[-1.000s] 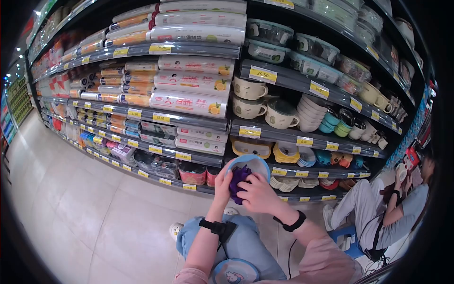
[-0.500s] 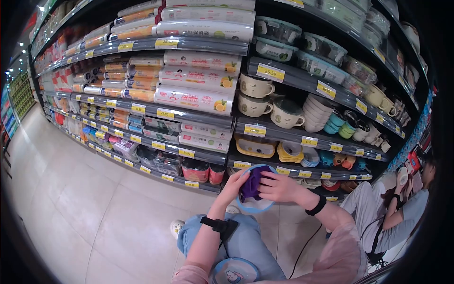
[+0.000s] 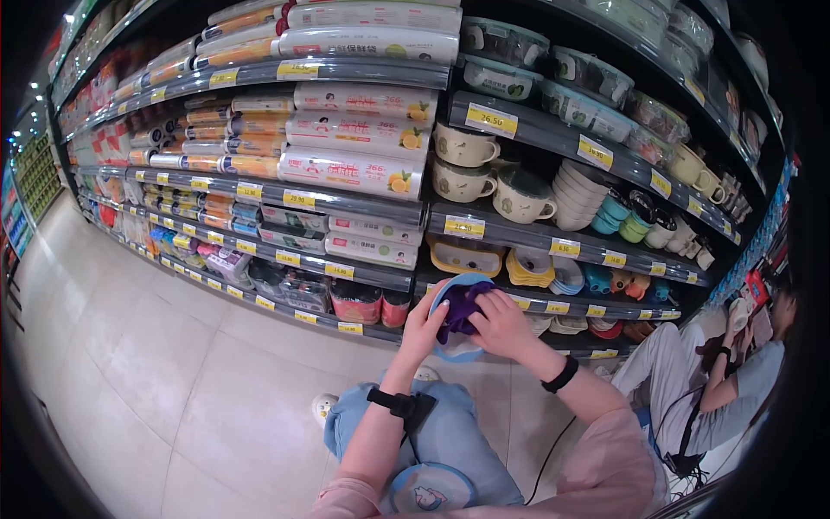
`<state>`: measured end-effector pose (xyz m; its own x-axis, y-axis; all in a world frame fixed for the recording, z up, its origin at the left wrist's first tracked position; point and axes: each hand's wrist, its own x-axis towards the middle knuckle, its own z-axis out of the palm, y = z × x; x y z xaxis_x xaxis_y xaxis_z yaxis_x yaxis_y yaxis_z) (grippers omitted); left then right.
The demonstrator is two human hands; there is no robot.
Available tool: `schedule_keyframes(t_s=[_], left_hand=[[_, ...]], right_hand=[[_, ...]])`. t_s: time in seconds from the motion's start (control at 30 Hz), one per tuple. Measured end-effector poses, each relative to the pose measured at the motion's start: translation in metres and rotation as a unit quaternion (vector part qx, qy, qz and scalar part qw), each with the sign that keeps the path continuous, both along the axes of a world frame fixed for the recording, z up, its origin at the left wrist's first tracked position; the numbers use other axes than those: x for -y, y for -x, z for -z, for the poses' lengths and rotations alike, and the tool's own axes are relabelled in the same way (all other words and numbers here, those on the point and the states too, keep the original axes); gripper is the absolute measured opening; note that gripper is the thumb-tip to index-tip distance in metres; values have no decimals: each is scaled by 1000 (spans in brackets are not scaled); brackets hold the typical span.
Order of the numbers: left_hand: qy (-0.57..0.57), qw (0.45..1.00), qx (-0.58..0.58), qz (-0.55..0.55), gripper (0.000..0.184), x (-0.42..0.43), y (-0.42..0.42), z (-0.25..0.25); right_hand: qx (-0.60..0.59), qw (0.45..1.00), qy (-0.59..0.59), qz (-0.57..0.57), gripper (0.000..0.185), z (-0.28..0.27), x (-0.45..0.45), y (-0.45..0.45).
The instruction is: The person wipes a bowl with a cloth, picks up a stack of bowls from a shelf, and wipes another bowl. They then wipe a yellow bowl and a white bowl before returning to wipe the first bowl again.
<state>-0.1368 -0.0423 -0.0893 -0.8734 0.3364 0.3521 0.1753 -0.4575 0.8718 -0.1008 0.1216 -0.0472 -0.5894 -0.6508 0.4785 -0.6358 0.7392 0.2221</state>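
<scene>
My left hand (image 3: pixel 422 327) grips the edge of a round white dish with a blue rim (image 3: pixel 458 351), held tilted above my knees. In my right hand (image 3: pixel 504 326), the fingers are bent around a bunched purple cloth (image 3: pixel 462 310), which presses against the inside of the dish. The cloth covers much of that surface, so I cannot tell how deep the dish is. Lying on my lap is a second blue-rimmed dish (image 3: pixel 432 490) with a white cartoon figure on it.
Shelves ahead carry boxed wrap rolls (image 3: pixel 354 164), cream mugs (image 3: pixel 462 180), stacked bowls (image 3: pixel 577 197) and yellow trays (image 3: pixel 467 258). Grey price-tag edges (image 3: pixel 519 233) stick out close to my hands. Another person (image 3: pixel 692 389) sits at the right. A black cable (image 3: pixel 551 458) hangs beside my leg.
The dish has tipped more steeply and risen slightly toward the shelf. My right hand has shifted the purple cloth a little up and left across it. The lap dish stays put.
</scene>
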Motion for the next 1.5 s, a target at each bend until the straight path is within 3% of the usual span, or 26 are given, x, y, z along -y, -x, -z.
schedule_keyframes(t_s=[0.07,0.23,0.27,0.3,0.37,0.43,0.47,0.5,0.53,0.63,0.73,0.8,0.93,1.2,1.27,1.37,1.5], left_hand=[[19,998,-36,-56,41,-2,2,6],[10,988,-64,-141,43,7,-1,-2],[23,986,-69,-148,43,10,-2,-5],[36,985,-74,-154,44,13,-2,-6],[32,981,-88,-168,45,13,2,-7],[26,979,-95,-181,46,10,1,-7],[15,983,-85,-163,47,7,2,-7],[4,986,-76,-147,48,6,3,-8],[55,983,-107,-139,50,7,2,-9],[37,986,-134,-97,51,9,10,2],[55,990,-117,-60,50,9,14,8],[48,994,-97,-15,49,8,15,17],[-18,996,-83,-5,68,2,18,25],[72,992,-69,-71,38,9,4,-4],[88,994,-50,-38,37,6,4,0],[105,993,-60,-12,37,-5,3,7],[92,995,-2,-26,35,-6,4,4]], right_hand=[[-65,992,62,91,50,15,13,-3],[-5,965,178,195,58,21,47,-2],[138,911,288,261,55,6,56,-5],[277,820,388,316,53,-4,61,-4],[287,798,440,296,44,-1,57,5],[185,751,626,101,45,17,55,16],[194,710,673,70,47,18,60,16],[193,709,674,71,47,20,60,16],[187,720,667,43,49,23,61,16],[224,715,662,-2,63,29,57,8],[296,806,509,60,62,35,44,-1],[284,833,472,55,59,32,40,-4],[250,890,380,31,50,18,38,-7],[250,944,211,-37,34,5,24,-12],[265,944,192,-37,33,5,17,-14],[247,969,11,-22,22,-6,5,-21],[193,980,-42,34,9,-21,3,-31]])
